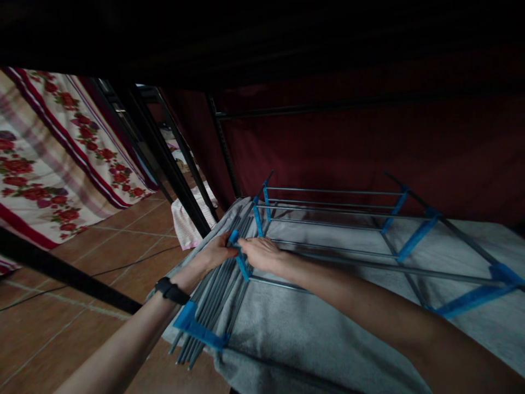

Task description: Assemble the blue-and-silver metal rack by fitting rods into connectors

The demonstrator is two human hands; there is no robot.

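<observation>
Two hands, left (220, 253) and right (262, 255), meet at one blue connector (243, 268), which sits over the bed's left edge, roughly midway along it. Left holds it: thumb in front, fingers mostly hidden behind. Right is closed narrow on its right side, fingers curled; can't tell if it also has a tube end. Connector is tilted, upper end between the hands, lower end down by a grey tube running right.

It's part of a frame (402, 268): grey tubes plus blue connectors, lying on the bed (328, 323) and spanning from the left edge toward the right end. More connectors: two upright near the far-left corner, three angled ones toward the right, one across the rods (216, 298) near the near-left corner.

Rods are loose, bundled roughly parallel along the left edge; near ends stick out past the near-left corner. Sheet is grey, wrinkled at that edge.

Left wrist has a black watch (172, 291). Right forearm passes over the frame.

Beyond the far edge: dark red cloth (348, 148), full width. Off the left edge: black post (176, 180), tiled floor (135, 251) with a dark cable (123, 268), pale striped towel (185, 223) behind the post. Farther left, floral curtain (69, 164). Overhead too dark to read.
</observation>
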